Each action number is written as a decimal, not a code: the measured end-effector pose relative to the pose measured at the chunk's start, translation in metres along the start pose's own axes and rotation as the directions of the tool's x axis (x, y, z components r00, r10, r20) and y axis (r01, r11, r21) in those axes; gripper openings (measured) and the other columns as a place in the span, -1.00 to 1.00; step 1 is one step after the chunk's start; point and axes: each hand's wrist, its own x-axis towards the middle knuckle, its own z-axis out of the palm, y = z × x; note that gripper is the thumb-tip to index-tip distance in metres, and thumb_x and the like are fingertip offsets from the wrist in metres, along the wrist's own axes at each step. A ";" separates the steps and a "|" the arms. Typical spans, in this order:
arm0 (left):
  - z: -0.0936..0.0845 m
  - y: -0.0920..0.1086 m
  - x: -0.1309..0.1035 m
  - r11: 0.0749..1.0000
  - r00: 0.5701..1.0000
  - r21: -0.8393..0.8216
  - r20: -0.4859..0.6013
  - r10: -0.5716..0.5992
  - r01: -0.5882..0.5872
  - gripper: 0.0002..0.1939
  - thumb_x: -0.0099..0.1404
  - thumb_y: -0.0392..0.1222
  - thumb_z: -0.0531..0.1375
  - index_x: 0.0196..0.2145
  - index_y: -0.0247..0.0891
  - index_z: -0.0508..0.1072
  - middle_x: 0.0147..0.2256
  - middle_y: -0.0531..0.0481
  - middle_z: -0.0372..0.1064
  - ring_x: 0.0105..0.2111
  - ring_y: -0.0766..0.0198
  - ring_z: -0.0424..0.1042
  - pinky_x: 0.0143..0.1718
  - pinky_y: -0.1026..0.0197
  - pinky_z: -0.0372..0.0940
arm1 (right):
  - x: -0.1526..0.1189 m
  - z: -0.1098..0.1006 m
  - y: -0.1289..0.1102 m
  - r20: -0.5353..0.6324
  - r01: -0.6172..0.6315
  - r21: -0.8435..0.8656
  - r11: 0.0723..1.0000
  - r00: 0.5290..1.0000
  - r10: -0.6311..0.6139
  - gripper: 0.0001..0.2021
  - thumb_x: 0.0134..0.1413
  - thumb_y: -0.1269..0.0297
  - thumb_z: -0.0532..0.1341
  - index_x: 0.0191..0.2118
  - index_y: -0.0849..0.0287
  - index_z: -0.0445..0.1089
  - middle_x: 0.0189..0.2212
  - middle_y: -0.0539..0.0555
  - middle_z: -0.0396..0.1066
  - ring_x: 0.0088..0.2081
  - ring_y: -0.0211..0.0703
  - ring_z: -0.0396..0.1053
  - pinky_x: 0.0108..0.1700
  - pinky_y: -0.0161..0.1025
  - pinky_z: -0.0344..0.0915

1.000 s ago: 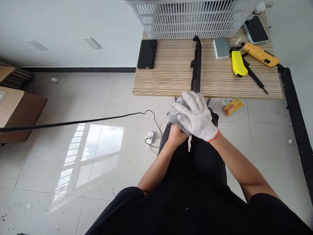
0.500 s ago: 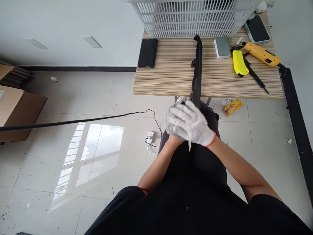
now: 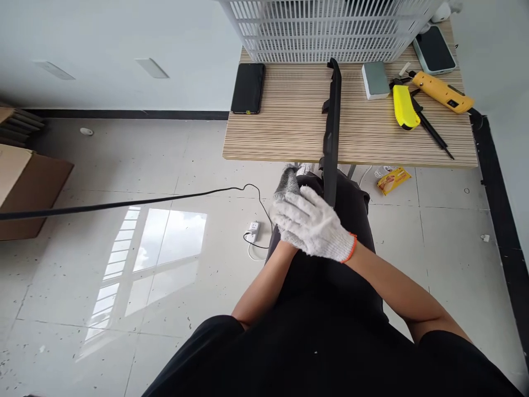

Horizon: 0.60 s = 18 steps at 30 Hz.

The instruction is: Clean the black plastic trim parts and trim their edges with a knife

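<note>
My right hand (image 3: pixel 312 223), in a white knit glove with an orange cuff, lies across my left hand with its fingers stretched out. My left hand (image 3: pixel 287 184) wears a grey and white glove; its fingers point away from me, and the palm area is mostly covered. Neither hand visibly holds an object. Just right of them is a long black plastic strip (image 3: pixel 332 127), which runs from the table over its front edge to above my legs. Its near end is close to my right hand's fingers.
The wooden table (image 3: pixel 285 138) bears a white basket (image 3: pixel 306 33), a black phone (image 3: pixel 248 88), another phone (image 3: pixel 435 51), a grey block (image 3: pixel 376 81), a yellow cutter (image 3: pixel 405 107) and an orange-yellow tool (image 3: pixel 442 92). A black cable (image 3: pixel 185 197) crosses the left side; a power strip (image 3: pixel 253 232) is on the floor.
Both hands have shifted slightly left and toward my body. More of my left hand's grey glove shows above the right, and the black strip's near end has come into view.
</note>
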 end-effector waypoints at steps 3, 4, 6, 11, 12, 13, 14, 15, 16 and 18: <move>-0.001 0.006 0.008 0.999 0.998 0.017 0.058 0.037 -0.038 -0.88 0.18 -0.19 0.28 -0.28 -0.17 0.46 -0.33 -0.03 0.52 -0.27 0.14 0.54 -0.28 0.11 0.42 | 0.007 -0.008 0.024 -0.047 -0.001 -0.049 0.999 0.999 -0.001 -0.57 0.32 -0.02 0.02 0.20 -0.18 0.39 0.31 -0.19 0.25 0.40 -0.09 0.04 0.50 0.02 -0.32; -0.002 0.010 0.011 0.998 0.995 0.012 0.084 0.062 -0.063 -0.86 0.13 -0.19 0.32 -0.33 -0.18 0.46 -0.38 -0.02 0.51 -0.31 0.14 0.54 -0.30 0.13 0.41 | 0.009 -0.012 0.035 -0.110 -0.064 -0.070 0.996 0.992 0.056 -0.57 0.34 0.00 0.01 0.20 -0.14 0.40 0.31 -0.13 0.26 0.40 -0.07 0.04 0.50 0.06 -0.31; -0.004 0.019 0.016 0.996 0.989 0.005 0.112 0.092 -0.093 -0.81 0.10 -0.16 0.36 -0.33 -0.20 0.46 -0.40 0.00 0.51 -0.35 0.17 0.53 -0.32 0.18 0.39 | 0.010 -0.021 0.055 -0.262 -0.242 -0.075 0.967 0.941 0.215 -0.57 0.36 0.01 0.00 0.20 -0.08 0.40 0.32 -0.04 0.25 0.40 0.01 0.04 0.47 0.14 -0.23; -0.005 0.031 0.016 0.995 0.987 0.020 0.133 0.093 -0.097 -0.72 0.16 -0.07 0.34 -0.19 -0.18 0.48 -0.31 0.01 0.55 -0.29 0.19 0.54 -0.24 0.21 0.39 | -0.005 -0.026 0.063 -0.421 -0.518 0.036 0.855 0.768 0.483 -0.48 0.34 -0.02 0.05 0.30 0.04 0.28 0.40 0.15 0.05 0.42 0.23 -0.08 0.37 0.26 0.00; -0.004 0.029 0.016 0.995 0.987 0.014 0.127 0.096 -0.099 -0.72 0.13 -0.07 0.35 -0.21 -0.18 0.48 -0.32 0.00 0.54 -0.28 0.16 0.55 -0.22 0.17 0.40 | -0.010 -0.024 0.055 -0.404 -0.510 0.054 0.858 0.775 0.486 -0.48 0.34 -0.01 0.05 0.31 0.05 0.26 0.41 0.16 0.03 0.41 0.21 -0.06 0.37 0.23 0.02; -0.003 0.027 0.015 0.994 0.987 -0.005 0.113 0.111 -0.111 -0.71 0.12 -0.08 0.36 -0.21 -0.19 0.48 -0.31 -0.03 0.54 -0.23 0.10 0.55 -0.17 0.12 0.41 | -0.015 -0.021 0.046 -0.374 -0.488 0.070 0.870 0.796 0.477 -0.49 0.35 0.01 0.05 0.32 0.03 0.25 0.41 0.15 0.00 0.41 0.18 -0.04 0.38 0.20 0.04; -0.002 0.023 0.015 0.991 0.987 -0.033 0.092 0.135 -0.132 -0.70 0.13 -0.08 0.36 -0.19 -0.19 0.48 -0.28 -0.06 0.54 -0.16 0.04 0.54 -0.10 0.05 0.42 | -0.020 -0.019 0.036 -0.344 -0.459 0.084 0.884 0.819 0.458 -0.50 0.34 0.02 0.06 0.32 0.01 0.25 0.41 0.14 -0.01 0.41 0.15 -0.02 0.38 0.17 0.07; -0.002 0.021 0.014 0.985 0.984 -0.062 0.071 0.163 -0.159 -0.69 0.15 -0.08 0.34 -0.16 -0.19 0.48 -0.23 -0.10 0.54 -0.08 -0.01 0.52 -0.02 -0.02 0.40 | -0.025 -0.017 0.027 -0.309 -0.427 0.096 0.899 0.846 0.435 -0.50 0.33 0.00 0.09 0.31 -0.01 0.26 0.42 0.13 -0.03 0.41 0.14 -0.01 0.37 0.15 0.10; -0.001 0.018 0.014 0.979 0.980 -0.089 0.052 0.191 -0.186 -0.67 0.18 -0.08 0.32 -0.10 -0.18 0.47 -0.16 -0.13 0.53 0.01 -0.06 0.49 0.06 -0.09 0.37 | -0.030 -0.017 0.019 -0.279 -0.404 0.107 0.908 0.865 0.418 -0.49 0.31 -0.01 0.12 0.30 -0.03 0.27 0.43 0.11 -0.07 0.42 0.16 -0.04 0.37 0.13 0.12; 0.001 0.015 0.013 0.970 0.976 -0.128 0.042 0.211 -0.204 -0.60 0.22 -0.08 0.30 0.02 -0.14 0.43 0.02 -0.16 0.48 0.15 -0.10 0.39 0.18 -0.17 0.28 | -0.039 -0.019 0.008 -0.220 -0.382 0.129 0.915 0.889 0.402 -0.48 0.28 0.00 0.17 0.31 -0.08 0.27 0.45 0.10 -0.12 0.43 0.19 -0.07 0.37 0.12 0.12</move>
